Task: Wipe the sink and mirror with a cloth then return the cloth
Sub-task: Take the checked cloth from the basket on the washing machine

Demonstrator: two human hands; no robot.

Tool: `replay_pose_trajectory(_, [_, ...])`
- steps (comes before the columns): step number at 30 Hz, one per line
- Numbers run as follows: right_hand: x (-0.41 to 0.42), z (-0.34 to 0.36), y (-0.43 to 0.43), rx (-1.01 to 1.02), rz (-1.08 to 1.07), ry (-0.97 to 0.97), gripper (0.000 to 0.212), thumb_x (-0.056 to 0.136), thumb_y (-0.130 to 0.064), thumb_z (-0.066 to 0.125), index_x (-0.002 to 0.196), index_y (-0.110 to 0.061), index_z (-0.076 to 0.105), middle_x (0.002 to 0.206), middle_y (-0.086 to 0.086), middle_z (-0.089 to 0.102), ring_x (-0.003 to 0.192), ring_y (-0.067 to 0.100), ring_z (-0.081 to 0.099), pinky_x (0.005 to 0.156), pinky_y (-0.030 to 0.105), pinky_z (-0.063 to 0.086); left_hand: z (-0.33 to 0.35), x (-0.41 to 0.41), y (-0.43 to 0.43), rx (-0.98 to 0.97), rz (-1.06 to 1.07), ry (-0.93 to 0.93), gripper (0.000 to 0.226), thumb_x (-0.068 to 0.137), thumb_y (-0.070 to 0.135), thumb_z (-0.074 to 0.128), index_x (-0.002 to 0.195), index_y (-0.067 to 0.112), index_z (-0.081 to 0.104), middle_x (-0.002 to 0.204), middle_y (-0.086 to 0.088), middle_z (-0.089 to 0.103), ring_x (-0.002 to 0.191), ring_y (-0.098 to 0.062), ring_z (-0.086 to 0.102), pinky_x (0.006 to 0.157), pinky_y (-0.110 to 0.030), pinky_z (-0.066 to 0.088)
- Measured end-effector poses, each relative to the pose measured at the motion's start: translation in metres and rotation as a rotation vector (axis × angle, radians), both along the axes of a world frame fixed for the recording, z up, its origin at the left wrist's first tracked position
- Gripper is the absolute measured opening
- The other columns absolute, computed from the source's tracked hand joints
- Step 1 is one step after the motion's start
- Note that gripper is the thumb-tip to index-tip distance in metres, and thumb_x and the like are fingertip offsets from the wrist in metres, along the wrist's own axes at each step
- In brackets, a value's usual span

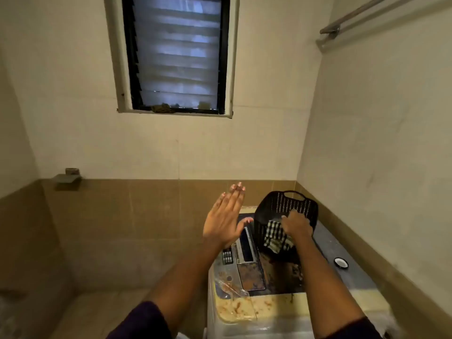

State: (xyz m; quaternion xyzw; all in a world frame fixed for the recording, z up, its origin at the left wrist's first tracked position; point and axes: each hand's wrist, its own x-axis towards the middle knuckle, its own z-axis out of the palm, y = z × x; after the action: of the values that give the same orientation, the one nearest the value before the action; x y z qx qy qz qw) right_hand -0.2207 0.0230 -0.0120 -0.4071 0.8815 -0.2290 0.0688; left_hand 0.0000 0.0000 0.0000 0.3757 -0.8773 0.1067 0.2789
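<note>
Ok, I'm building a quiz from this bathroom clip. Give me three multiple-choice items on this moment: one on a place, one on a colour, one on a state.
1. Where is the checked cloth?
A. on the window sill
B. at the black basket on the washing machine
C. over the wall rail

2. What colour is the basket?
A. white
B. red
C. black

3. How is the left hand?
A. open and empty, fingers spread
B. closed on the cloth
C. resting on the wall

Answers:
1 B, the cloth hangs over the basket's rim under the right hand.
2 C, its perforated wall is black.
3 A, it is raised with a flat palm and holds nothing.
</note>
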Motion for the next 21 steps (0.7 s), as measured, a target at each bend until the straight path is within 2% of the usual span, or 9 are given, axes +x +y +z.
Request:
replay_pose_trajectory(2, [-0.017, -0.018, -0.004, 0.048, -0.123, -0.068, 0.053, 0.094, -0.042, 0.045, 0.129, -0.002, 0.044, 0.134, 0.022, 0.049, 0.12, 0.039, 0.048, 0.101, 0.046, 0.042, -0.007, -0.009, -0.005, -0.036, -0.013, -0.02, 0.074, 0.093, 0.058, 0.018, 0.148, 0.012, 0.002, 0.157, -0.004, 0.002, 0.145, -0.018, 0.001, 0.12, -0.033, 0.001])
replay_pose_trajectory(3, [-0.028, -0.03, -0.008, 0.048, -0.182, -0.09, 0.058, 0.093, -0.046, 0.045, 0.129, -0.001, 0.044, 0.134, 0.022, 0.049, 0.12, 0.039, 0.048, 0.101, 0.046, 0.042, -0.013, -0.013, -0.008, -0.043, -0.008, -0.022, 0.074, 0.093, 0.059, 0.018, 0.148, 0.012, 0.003, 0.157, -0.004, 0.003, 0.145, -0.018, 0.002, 0.12, -0.031, -0.002])
replay_pose_trajectory(6, [-0.032, -0.042, -0.011, 0.082, -0.269, 0.005, 0.065, 0.091, -0.055, 0.039, 0.125, -0.002, 0.054, 0.132, 0.02, 0.052, 0.119, 0.036, 0.049, 0.102, 0.044, 0.039, -0.025, -0.022, -0.016, 0.034, -0.019, -0.036, 0.075, 0.092, 0.059, 0.019, 0.148, 0.014, -0.004, 0.157, -0.001, -0.007, 0.145, -0.015, -0.009, 0.117, -0.03, -0.012])
replay_pose_trajectory(9, [-0.03, -0.039, -0.016, 0.165, -0.322, 0.068, 0.064, 0.093, -0.059, 0.033, 0.115, -0.006, 0.062, 0.132, 0.016, 0.053, 0.122, 0.032, 0.045, 0.104, 0.041, 0.031, -0.033, -0.025, -0.024, 0.084, -0.008, -0.029, 0.076, 0.092, 0.059, 0.019, 0.147, 0.015, -0.008, 0.157, 0.0, -0.011, 0.144, -0.014, -0.013, 0.115, -0.033, -0.011])
replay_pose_trajectory(12, [-0.043, -0.052, -0.026, 0.153, -0.287, -0.084, 0.054, 0.087, -0.055, 0.042, 0.096, -0.008, 0.068, 0.116, 0.016, 0.062, 0.109, 0.034, 0.053, 0.102, 0.044, 0.036, -0.04, -0.025, -0.026, 0.119, -0.014, -0.008, 0.076, 0.091, 0.059, 0.018, 0.147, 0.016, -0.009, 0.156, 0.001, -0.013, 0.144, -0.014, -0.013, 0.116, -0.031, -0.01])
replay_pose_trajectory(14, [-0.061, -0.064, -0.043, 0.065, -0.252, -0.173, 0.045, 0.086, -0.048, 0.05, 0.078, -0.005, 0.062, 0.103, 0.017, 0.066, 0.098, 0.036, 0.057, 0.096, 0.048, 0.042, -0.042, -0.022, -0.027, 0.135, -0.006, -0.001, 0.076, 0.089, 0.06, 0.011, 0.147, 0.015, -0.009, 0.156, 0.001, -0.014, 0.145, -0.014, -0.013, 0.116, -0.031, -0.01])
replay_pose_trajectory(15, [-0.059, -0.059, -0.044, 0.036, -0.258, -0.212, 0.042, 0.087, -0.045, 0.052, 0.077, -0.004, 0.059, 0.104, 0.018, 0.065, 0.099, 0.037, 0.058, 0.096, 0.049, 0.043, -0.043, -0.02, -0.026, 0.14, -0.001, 0.008, 0.078, 0.087, 0.062, 0.008, 0.147, 0.015, -0.01, 0.155, 0.001, -0.015, 0.144, -0.014, -0.013, 0.116, -0.031, -0.01])
replay_pose_trajectory(18, [-0.029, -0.028, -0.034, -0.091, -0.284, -0.304, 0.045, 0.095, -0.04, 0.045, 0.11, -0.001, 0.06, 0.121, 0.021, 0.059, 0.115, 0.039, 0.051, 0.106, 0.047, 0.031, -0.045, -0.014, -0.024, 0.162, 0.004, 0.058, 0.079, 0.084, 0.063, 0.005, 0.146, 0.016, -0.011, 0.153, 0.002, -0.018, 0.143, -0.013, -0.015, 0.117, -0.031, -0.007])
replay_pose_trajectory(21, [0.003, -0.003, -0.028, -0.249, -0.208, -0.247, 0.044, 0.099, -0.037, 0.037, 0.115, 0.0, 0.055, 0.122, 0.023, 0.058, 0.117, 0.038, 0.051, 0.103, 0.046, 0.027, -0.046, -0.004, -0.021, 0.27, 0.01, 0.165, 0.077, 0.087, 0.061, 0.011, 0.147, 0.017, -0.009, 0.153, 0.003, -0.017, 0.143, -0.012, -0.015, 0.117, -0.03, -0.006])
